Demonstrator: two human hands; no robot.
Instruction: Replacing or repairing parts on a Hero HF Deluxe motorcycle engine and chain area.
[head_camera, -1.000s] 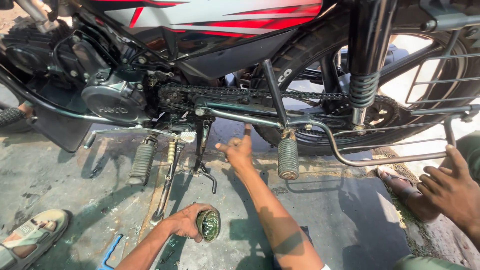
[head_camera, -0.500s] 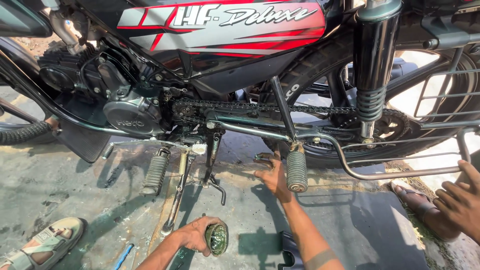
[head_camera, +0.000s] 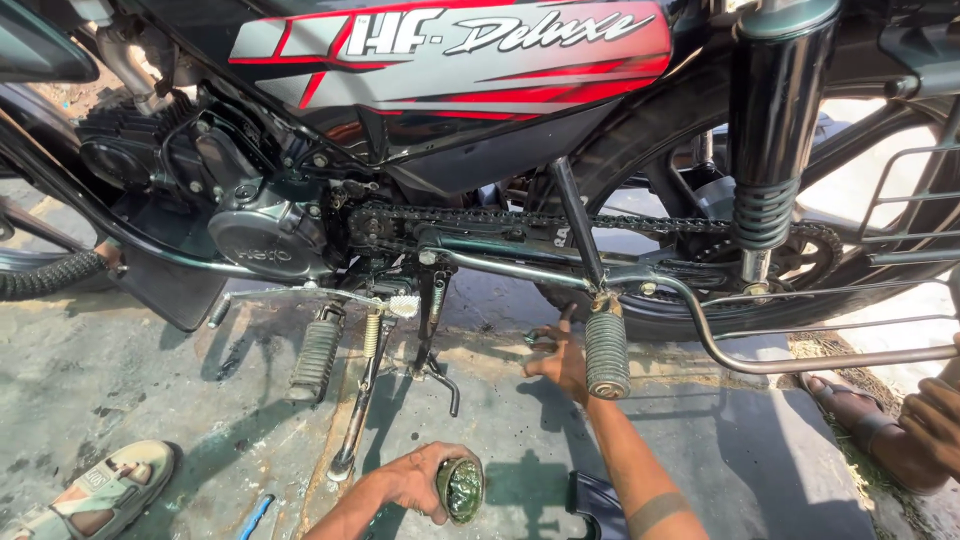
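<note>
Standing by the motorcycle, I start at the far left, where a sandalled foot (head_camera: 90, 490) rests on the stained concrete floor (head_camera: 150, 330) and a thin blue tool (head_camera: 255, 516) lies close by. Next come the front footpeg (head_camera: 315, 360) and the side stand (head_camera: 355, 425), which slants down to the floor.

Low in the middle, the person's left hand (head_camera: 415, 485) has its grip closed around a small round tin (head_camera: 461, 490) with greenish, greasy contents. The tin is short and squat. Its axis tips a little off upright, and its open mouth faces up and slightly right, towards the wearer.

Further right, the right hand (head_camera: 562, 362) reaches under the chain (head_camera: 560, 218), just beside the ribbed rear footpeg (head_camera: 607, 355). Its grip is open, with the fingers spread towards a small metal piece (head_camera: 535, 338) on the floor. I cannot tell which way that piece's long axis runs. The forearm runs from lower right up to the left.

To my eye, this reach goes best with the tin kept level so nothing smears out. The right wrist should stay clear of the footpeg and chain, and the fingertips should close on the piece only once they are squarely over it.

At the far right, another person's hand (head_camera: 930, 430) and sandalled foot (head_camera: 850, 405) are well apart from all this
</note>
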